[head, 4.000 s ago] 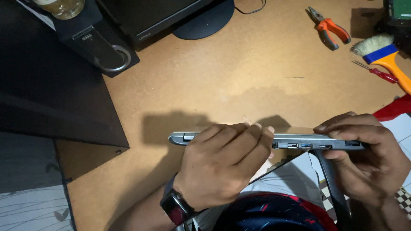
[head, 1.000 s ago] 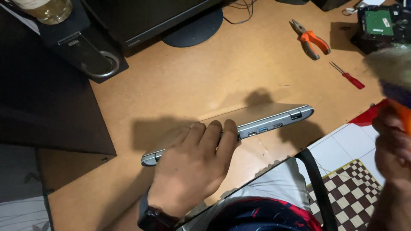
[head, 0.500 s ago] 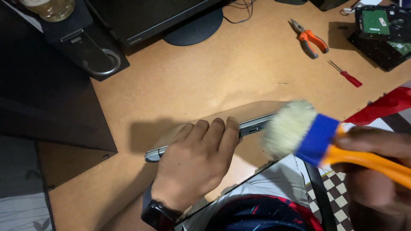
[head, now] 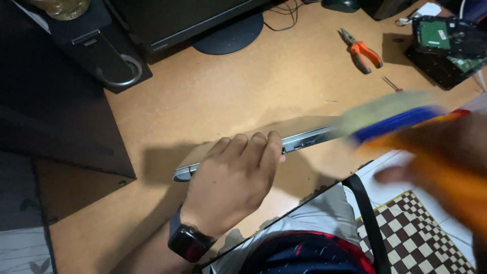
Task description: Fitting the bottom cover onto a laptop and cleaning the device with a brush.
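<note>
A closed silver laptop (head: pixel 309 138) stands on its long edge on the wooden desk (head: pixel 243 96), ports facing me. My left hand (head: pixel 231 182), with a dark watch on the wrist, is clasped over its top edge near the middle. My right hand (head: pixel 456 167) is blurred at the right and grips the orange handle of a paintbrush (head: pixel 390 114) with a blue band and pale bristles. The bristles lie against the laptop's right end.
Orange-handled pliers (head: pixel 361 49) and a small red screwdriver (head: pixel 391 83) lie at the back right. A bare hard drive (head: pixel 446 43) sits in the far right corner. A monitor base (head: pixel 228 35) and a black speaker (head: pixel 101 50) stand at the back.
My right hand picked up the paintbrush and swung it onto the laptop's right end, where it now sweeps fast. My left hand keeps holding the laptop on edge.
</note>
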